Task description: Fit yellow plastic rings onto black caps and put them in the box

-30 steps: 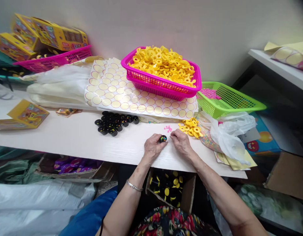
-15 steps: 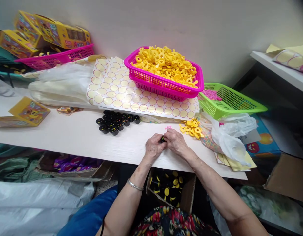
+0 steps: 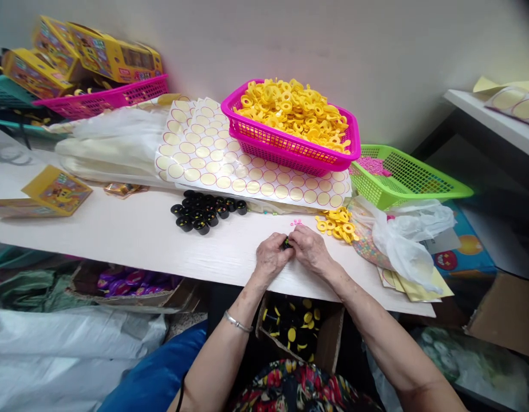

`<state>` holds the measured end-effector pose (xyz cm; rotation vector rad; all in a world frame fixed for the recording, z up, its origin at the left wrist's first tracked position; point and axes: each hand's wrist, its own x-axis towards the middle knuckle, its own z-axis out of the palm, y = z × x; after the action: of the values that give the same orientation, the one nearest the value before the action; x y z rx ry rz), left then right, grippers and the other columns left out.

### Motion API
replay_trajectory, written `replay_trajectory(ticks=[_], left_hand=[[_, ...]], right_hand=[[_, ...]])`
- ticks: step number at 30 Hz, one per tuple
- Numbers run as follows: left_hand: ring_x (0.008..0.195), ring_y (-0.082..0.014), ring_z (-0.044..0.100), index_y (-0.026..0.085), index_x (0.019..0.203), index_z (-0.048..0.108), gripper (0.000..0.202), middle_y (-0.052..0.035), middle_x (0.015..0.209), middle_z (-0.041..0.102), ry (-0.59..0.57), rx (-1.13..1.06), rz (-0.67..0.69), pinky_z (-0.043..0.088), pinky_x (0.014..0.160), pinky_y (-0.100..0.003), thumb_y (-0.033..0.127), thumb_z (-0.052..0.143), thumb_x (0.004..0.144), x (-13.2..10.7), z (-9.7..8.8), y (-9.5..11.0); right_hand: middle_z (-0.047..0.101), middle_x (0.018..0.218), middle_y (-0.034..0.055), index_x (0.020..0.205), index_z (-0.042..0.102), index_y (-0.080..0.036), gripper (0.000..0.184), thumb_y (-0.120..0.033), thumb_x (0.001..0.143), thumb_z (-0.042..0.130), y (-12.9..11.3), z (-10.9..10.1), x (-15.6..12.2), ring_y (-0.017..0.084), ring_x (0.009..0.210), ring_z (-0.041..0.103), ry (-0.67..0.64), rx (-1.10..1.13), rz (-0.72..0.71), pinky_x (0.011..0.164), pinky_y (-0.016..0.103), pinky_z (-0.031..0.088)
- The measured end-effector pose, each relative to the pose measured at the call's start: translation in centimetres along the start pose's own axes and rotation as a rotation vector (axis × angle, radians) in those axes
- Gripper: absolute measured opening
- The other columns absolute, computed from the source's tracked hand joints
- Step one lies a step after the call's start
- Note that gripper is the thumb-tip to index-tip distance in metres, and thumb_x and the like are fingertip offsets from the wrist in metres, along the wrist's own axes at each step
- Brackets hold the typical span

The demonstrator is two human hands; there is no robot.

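The left hand [image 3: 271, 254] grips a small round black plastic cup [image 3: 286, 243] between thumb and bent fingers, just above or on the pale, smooth worktop [image 3: 230, 252] near its front edge. The right hand [image 3: 310, 247] meets it from the other side, its fingers bent in over the cup; whether they pinch anything I cannot tell, as the hand hides their tips. Just beyond the right hand lie a few tiny bright pink pieces [image 3: 296, 222], and farther to the right is a loose pile of flat yellow plastic rings [image 3: 338, 225]. A cluster of similar black cups [image 3: 201, 212] stands to the left, well apart from the hands. Behind, a bright pink plastic basket [image 3: 290, 147] heaped with yellow rings rests on white sheets of round cream stickers [image 3: 191, 166]
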<state>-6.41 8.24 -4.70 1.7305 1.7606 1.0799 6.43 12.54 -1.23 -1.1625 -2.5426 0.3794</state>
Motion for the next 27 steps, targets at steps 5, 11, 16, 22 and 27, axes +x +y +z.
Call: replay_trajectory(ticks=[5,11,16,22,27], left_hand=[[0.068,-0.0110,0.050,0.021,0.076,0.060,0.009,0.0033,0.072,0.054,0.004,0.004,0.002,0.037,0.063,-0.022,0.021,0.057,0.068,0.0,0.2,-0.1],[0.065,-0.0107,0.049,0.022,0.079,0.061,0.011,0.0032,0.071,0.054,-0.014,0.006,-0.016,0.038,0.062,-0.022,0.023,0.058,0.068,0.0,0.2,-0.1],[0.069,-0.0110,0.051,0.021,0.077,0.060,0.009,0.0020,0.074,0.056,-0.015,0.012,-0.008,0.037,0.062,-0.021,0.026,0.059,0.069,0.1,0.1,-0.3],[0.066,-0.0109,0.050,0.020,0.075,0.059,0.015,0.0019,0.072,0.054,0.002,0.028,0.020,0.036,0.060,-0.021,0.032,0.064,0.068,0.2,0.2,-0.3],[0.066,-0.0108,0.050,0.021,0.078,0.061,0.014,0.0023,0.074,0.056,0.022,0.000,0.014,0.037,0.059,-0.021,0.026,0.065,0.065,0.2,0.4,-0.6]], right_hand=[[0.053,0.077,0.0056,0.076,0.061,-0.016,0.020,-0.015,0.082,0.042,-0.4,-0.6,0.6,0.017,0.074,0.044,-0.092,-0.133,-0.047,0.066,0.027,0.033],[0.051,0.072,0.0014,0.074,0.062,-0.017,0.012,-0.018,0.078,0.050,1.0,-0.2,0.1,0.013,0.069,0.048,-0.003,0.280,0.045,0.065,0.024,0.037],[0.052,0.068,0.0000,0.071,0.060,-0.017,0.006,-0.020,0.073,0.055,1.4,0.0,-1.1,0.012,0.066,0.049,0.139,0.595,0.150,0.062,0.023,0.039],[0.052,0.071,0.0019,0.073,0.058,-0.018,0.008,-0.021,0.075,0.050,2.3,0.2,-2.0,0.015,0.070,0.050,0.410,0.419,0.361,0.068,0.026,0.041],[0.054,0.087,0.0063,0.080,0.060,-0.017,0.014,-0.013,0.075,0.047,4.1,0.2,-1.8,0.017,0.077,0.051,0.294,-0.005,0.521,0.064,0.026,0.038]])
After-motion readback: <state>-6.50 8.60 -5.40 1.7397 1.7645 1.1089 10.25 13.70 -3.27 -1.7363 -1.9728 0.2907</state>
